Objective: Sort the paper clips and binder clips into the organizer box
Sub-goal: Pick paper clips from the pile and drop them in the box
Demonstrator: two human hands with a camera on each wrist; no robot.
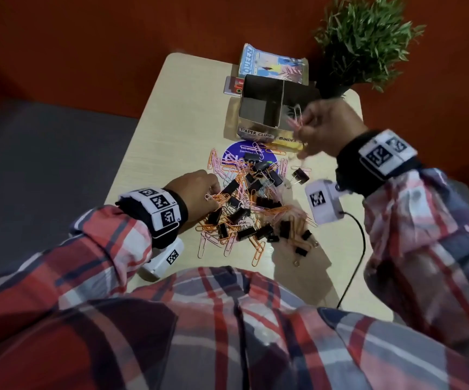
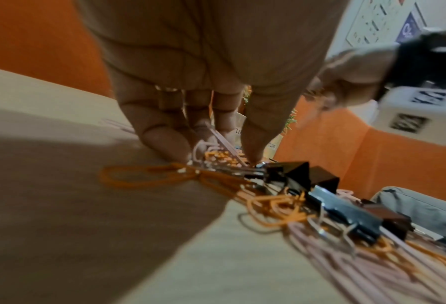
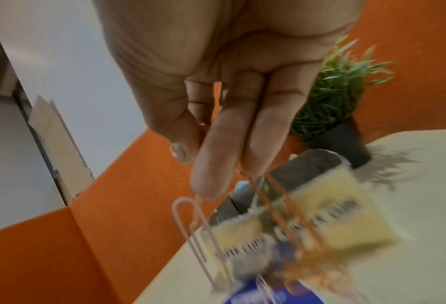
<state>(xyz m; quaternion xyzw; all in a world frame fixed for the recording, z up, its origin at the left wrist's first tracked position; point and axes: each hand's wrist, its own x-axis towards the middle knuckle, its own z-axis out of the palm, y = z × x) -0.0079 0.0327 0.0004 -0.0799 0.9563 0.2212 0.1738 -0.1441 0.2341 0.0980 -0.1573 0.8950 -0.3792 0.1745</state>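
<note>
A tangled pile of orange and pink paper clips point(image 1: 244, 209) and black binder clips point(image 1: 267, 202) lies mid-table. My left hand point(image 1: 213, 196) is at the pile's left edge, and its fingertips point(image 2: 251, 158) pinch pink and orange paper clips point(image 2: 211, 154). Beyond the pile stands the cardboard organizer box point(image 1: 258, 106) with two compartments, labelled PAPER CLIPS and BINDER. My right hand point(image 1: 303, 123) hovers over the box's front right. It holds a bunch of paper clips point(image 1: 295, 121), with a pink clip point(image 3: 203, 236) and orange clips point(image 3: 281, 203) dangling above the box point(image 3: 328, 205).
A potted green plant point(image 1: 365, 43) stands behind the box at the right, with a magazine point(image 1: 270, 66) and a small red pack point(image 1: 232, 85) behind it. A blue round sticker point(image 1: 239, 153) lies under the pile's far edge. A black cable point(image 1: 357, 260) runs along the table's right side.
</note>
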